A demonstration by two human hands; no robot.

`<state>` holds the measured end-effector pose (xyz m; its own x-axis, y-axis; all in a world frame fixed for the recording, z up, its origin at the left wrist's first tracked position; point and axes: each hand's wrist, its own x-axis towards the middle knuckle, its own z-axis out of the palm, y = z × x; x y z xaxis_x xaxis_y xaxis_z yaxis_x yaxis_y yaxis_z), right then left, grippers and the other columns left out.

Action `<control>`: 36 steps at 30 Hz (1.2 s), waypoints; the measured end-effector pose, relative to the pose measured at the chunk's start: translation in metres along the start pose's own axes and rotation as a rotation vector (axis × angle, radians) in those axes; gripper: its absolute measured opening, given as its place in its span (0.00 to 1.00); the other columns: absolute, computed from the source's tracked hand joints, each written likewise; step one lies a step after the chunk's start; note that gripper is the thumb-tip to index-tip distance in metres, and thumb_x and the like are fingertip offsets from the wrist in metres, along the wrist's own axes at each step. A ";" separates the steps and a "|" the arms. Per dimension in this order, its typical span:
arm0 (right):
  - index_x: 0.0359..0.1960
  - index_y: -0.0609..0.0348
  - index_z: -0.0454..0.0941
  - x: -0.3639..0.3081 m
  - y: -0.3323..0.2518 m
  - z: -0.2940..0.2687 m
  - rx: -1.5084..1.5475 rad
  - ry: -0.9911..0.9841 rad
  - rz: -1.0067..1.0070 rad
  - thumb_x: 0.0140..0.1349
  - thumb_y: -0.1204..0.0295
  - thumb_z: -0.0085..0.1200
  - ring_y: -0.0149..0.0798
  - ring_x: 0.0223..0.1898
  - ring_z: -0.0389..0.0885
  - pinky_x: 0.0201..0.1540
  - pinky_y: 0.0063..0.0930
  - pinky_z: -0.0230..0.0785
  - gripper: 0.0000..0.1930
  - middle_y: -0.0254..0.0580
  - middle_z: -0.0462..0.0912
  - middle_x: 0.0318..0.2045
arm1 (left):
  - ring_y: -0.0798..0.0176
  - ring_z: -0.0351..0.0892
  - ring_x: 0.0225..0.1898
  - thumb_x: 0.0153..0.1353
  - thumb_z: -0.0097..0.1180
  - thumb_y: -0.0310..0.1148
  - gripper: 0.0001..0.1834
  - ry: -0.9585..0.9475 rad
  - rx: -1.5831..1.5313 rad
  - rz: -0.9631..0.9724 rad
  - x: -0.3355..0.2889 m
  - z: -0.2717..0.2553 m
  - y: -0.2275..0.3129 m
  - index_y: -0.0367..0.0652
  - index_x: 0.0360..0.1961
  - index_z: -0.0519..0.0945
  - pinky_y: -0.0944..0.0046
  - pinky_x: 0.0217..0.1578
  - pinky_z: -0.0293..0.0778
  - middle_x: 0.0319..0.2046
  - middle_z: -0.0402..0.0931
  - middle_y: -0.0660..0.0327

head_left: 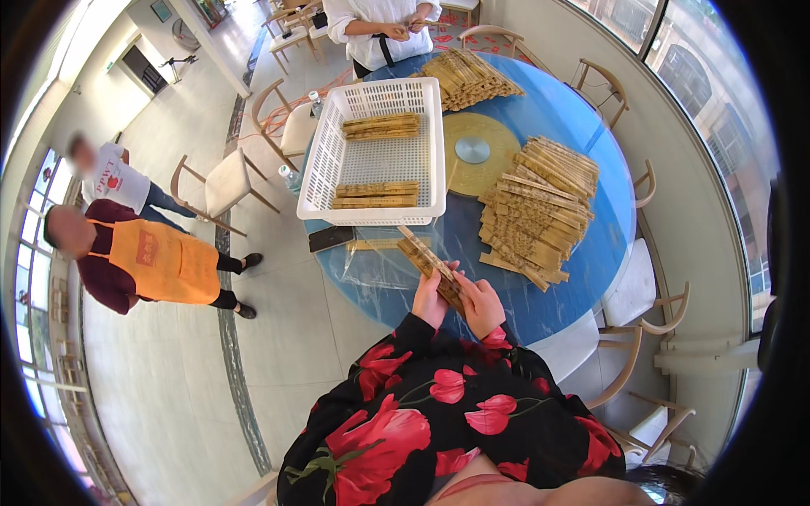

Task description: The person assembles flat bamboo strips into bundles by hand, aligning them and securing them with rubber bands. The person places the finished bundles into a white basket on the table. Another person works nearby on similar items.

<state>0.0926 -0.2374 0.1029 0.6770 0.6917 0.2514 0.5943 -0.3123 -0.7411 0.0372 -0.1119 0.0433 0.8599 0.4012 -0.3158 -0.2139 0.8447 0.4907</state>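
My left hand (431,301) and my right hand (483,306) are both closed round a small stack of brown, mottled bamboo strips (417,250), held at a slant over the table's near edge. The strips' upper ends stick out past my fingers toward the basket. To the right of my hands lies a large loose pile of similar strips (540,211). Ahead and to the left stands a white plastic basket (438,160) with perforated walls. Inside it rest two bundles, a far bundle (381,126) and a near bundle (376,195).
The round blue table (612,194) carries a gold turntable (460,173) and another strip pile (468,80). A black phone (332,239) and a yellowish flat strip (375,244) lie near the basket. Across the table stands a person (371,13); two others stand left. Chairs surround the table.
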 end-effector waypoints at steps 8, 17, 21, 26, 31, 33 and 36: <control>0.54 0.46 0.73 -0.007 -0.007 -0.009 -0.062 -0.023 -0.002 0.53 0.76 0.52 0.47 0.32 0.71 0.37 0.35 0.66 0.24 0.44 0.69 0.27 | 0.51 0.69 0.54 0.70 0.38 0.37 0.16 -0.018 -0.022 0.062 -0.012 0.015 0.015 0.41 0.54 0.61 0.52 0.55 0.66 0.54 0.67 0.51; 0.54 0.46 0.73 -0.015 -0.008 -0.008 -0.069 -0.004 -0.061 0.52 0.78 0.51 0.46 0.33 0.71 0.39 0.34 0.66 0.25 0.43 0.70 0.28 | 0.54 0.70 0.52 0.69 0.39 0.37 0.17 0.001 -0.004 0.051 -0.017 0.017 0.020 0.41 0.55 0.61 0.56 0.53 0.67 0.51 0.69 0.53; 0.55 0.47 0.72 -0.014 -0.007 -0.010 -0.043 -0.012 -0.074 0.52 0.78 0.50 0.47 0.34 0.70 0.40 0.34 0.66 0.25 0.43 0.70 0.30 | 0.56 0.71 0.50 0.69 0.40 0.37 0.17 -0.006 -0.020 0.043 -0.016 0.018 0.020 0.41 0.55 0.62 0.57 0.53 0.67 0.47 0.70 0.55; 0.56 0.47 0.71 -0.019 -0.002 -0.010 0.019 -0.062 -0.034 0.54 0.76 0.52 0.47 0.36 0.70 0.42 0.35 0.65 0.25 0.43 0.70 0.31 | 0.62 0.71 0.42 0.68 0.44 0.37 0.12 -0.059 -0.061 0.029 -0.019 0.020 0.020 0.42 0.47 0.67 0.61 0.48 0.68 0.38 0.69 0.62; 0.55 0.48 0.72 -0.016 0.013 -0.022 0.068 -0.165 -0.052 0.56 0.67 0.55 0.47 0.40 0.71 0.44 0.35 0.65 0.22 0.43 0.71 0.34 | 0.66 0.67 0.37 0.65 0.48 0.37 0.07 -0.033 -0.121 -0.014 -0.018 -0.008 0.017 0.47 0.35 0.67 0.60 0.48 0.65 0.31 0.65 0.66; 0.53 0.49 0.73 -0.011 0.034 -0.025 0.018 -0.160 -0.048 0.56 0.62 0.57 0.49 0.42 0.71 0.46 0.35 0.65 0.22 0.45 0.73 0.36 | 0.66 0.66 0.35 0.65 0.48 0.37 0.07 0.018 -0.138 -0.009 -0.023 -0.005 0.018 0.48 0.32 0.67 0.60 0.48 0.65 0.30 0.64 0.67; 0.44 0.53 0.76 -0.009 0.102 -0.022 -0.216 0.011 0.095 0.53 0.62 0.58 0.51 0.43 0.72 0.45 0.38 0.67 0.18 0.45 0.75 0.36 | 0.68 0.64 0.30 0.66 0.47 0.39 0.09 0.069 -0.141 -0.019 -0.028 -0.003 0.019 0.49 0.31 0.67 0.61 0.45 0.65 0.26 0.61 0.69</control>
<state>0.1566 -0.2901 0.0385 0.7385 0.6455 0.1946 0.6059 -0.5088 -0.6116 0.0079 -0.1058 0.0591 0.8317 0.4040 -0.3809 -0.2652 0.8918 0.3667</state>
